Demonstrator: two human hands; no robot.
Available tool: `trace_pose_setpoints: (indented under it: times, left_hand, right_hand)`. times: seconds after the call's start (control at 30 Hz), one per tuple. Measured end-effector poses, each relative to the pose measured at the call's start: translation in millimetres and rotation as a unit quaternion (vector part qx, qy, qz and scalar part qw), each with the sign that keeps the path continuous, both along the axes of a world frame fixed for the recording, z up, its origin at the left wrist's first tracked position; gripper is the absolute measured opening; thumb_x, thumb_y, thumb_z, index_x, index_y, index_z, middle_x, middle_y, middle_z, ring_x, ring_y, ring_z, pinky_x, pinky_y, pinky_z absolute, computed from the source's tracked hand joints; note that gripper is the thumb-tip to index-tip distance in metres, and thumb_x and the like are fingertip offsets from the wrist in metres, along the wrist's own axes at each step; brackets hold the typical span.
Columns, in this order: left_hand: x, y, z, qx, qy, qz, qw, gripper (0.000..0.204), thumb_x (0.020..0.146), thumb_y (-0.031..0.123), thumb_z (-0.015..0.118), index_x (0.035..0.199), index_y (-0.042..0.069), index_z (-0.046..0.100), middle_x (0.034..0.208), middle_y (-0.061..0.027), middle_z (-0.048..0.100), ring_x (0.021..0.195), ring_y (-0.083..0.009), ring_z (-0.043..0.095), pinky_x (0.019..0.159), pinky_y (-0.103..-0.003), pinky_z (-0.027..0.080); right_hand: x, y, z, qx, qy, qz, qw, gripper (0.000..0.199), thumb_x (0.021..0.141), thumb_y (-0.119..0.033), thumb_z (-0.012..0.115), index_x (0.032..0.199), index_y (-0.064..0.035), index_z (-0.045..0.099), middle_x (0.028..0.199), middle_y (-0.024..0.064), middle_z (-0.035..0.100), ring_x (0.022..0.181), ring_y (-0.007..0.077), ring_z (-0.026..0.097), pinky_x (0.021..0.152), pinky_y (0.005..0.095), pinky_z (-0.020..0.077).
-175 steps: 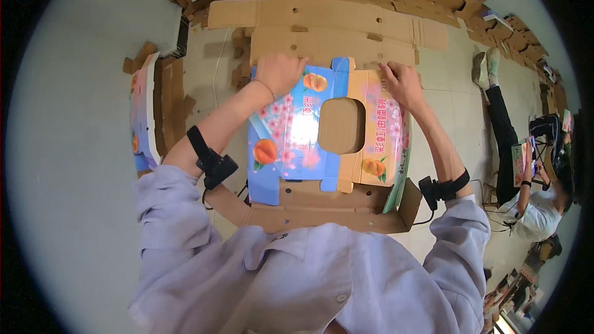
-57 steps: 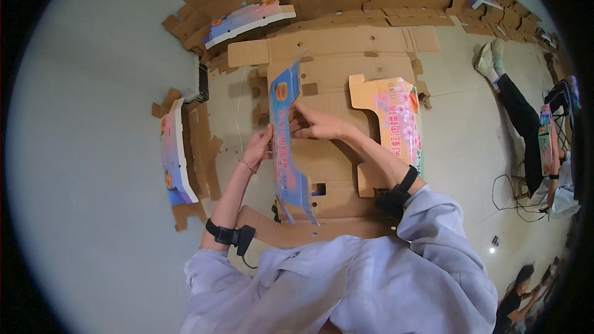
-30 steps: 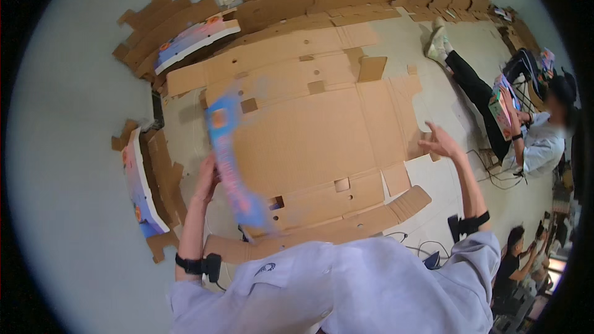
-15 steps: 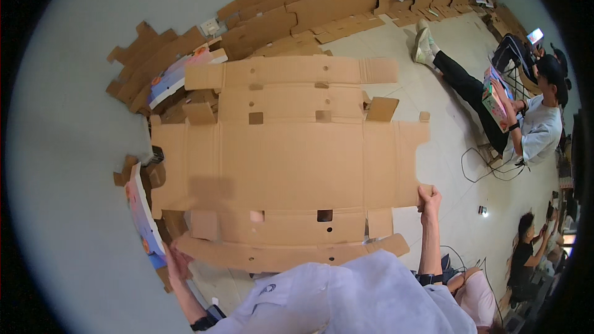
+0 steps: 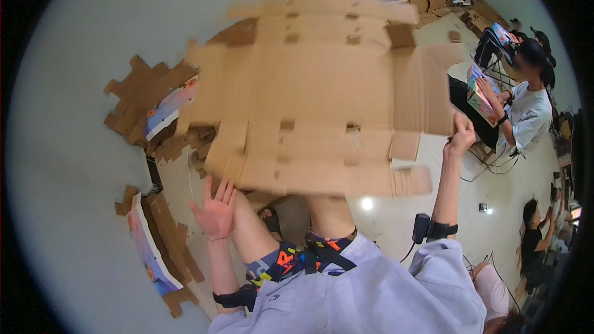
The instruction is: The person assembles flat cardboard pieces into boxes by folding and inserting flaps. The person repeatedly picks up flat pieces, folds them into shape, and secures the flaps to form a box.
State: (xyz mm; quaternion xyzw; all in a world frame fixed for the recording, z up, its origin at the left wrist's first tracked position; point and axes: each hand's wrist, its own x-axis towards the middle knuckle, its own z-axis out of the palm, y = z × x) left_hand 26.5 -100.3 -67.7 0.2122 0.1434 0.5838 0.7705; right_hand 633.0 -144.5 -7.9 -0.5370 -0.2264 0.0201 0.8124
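A large flat brown cardboard box blank [image 5: 322, 83], with flaps, notches and small cut-out holes, hangs in the air before me, blurred by motion. My right hand [image 5: 460, 136] is closed on its right edge, near the lower corner of a side flap. At the blank's lower left edge is my left hand [image 5: 215, 215], palm showing and fingers spread. Its fingertips meet or lie just under the board; I cannot tell whether they bear on it. My bent legs show below the blank.
Stacked cardboard blanks [image 5: 145, 96] lean on the left wall, some with a printed colourful face [image 5: 151, 250]. More cardboard [image 5: 424, 3] lies along the far wall. At the right a seated person [image 5: 526, 111] holds a colourful box. Cables and a small lit device [image 5: 483, 208] lie on the tiled floor.
The blank has risen and shifted away from me and to the right, tilting as it goes. My right hand moved up with it; my left hand came inward with its fingers spread.
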Motion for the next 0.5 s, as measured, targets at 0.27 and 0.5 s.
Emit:
trace_pose_setpoints:
  times: [0.27,0.5]
  left_hand:
    - [56.3,-15.8,-9.3,0.351,0.833,0.102,0.415,0.039,0.075,0.042,0.065,0.094,0.008,0.065,0.082,-0.0111,0.064,0.085,-0.0269,0.057,0.095,-0.040,0.033]
    - [57.8,-14.2,-29.4,0.355,0.822,0.141,0.423,0.032,0.074,0.038,0.067,0.085,0.008,0.067,0.074,-0.0107,0.063,0.079,-0.0252,0.058,0.093,-0.040,0.034]
  right_hand:
    - [67.2,57.5,41.8,0.152,0.198,-0.120,0.961,0.019,0.080,-0.014,0.069,0.094,-0.0012,0.066,0.089,0.0057,0.066,0.073,0.0174,0.063,0.053,0.0319,0.0505]
    - [124.4,122.4,-105.1,-0.123,0.340,0.066,0.930,0.027,0.088,-0.018,0.049,0.106,-0.0007,0.058,0.098,0.0102,0.065,0.078,0.0231,0.061,0.063,0.0322,0.0504]
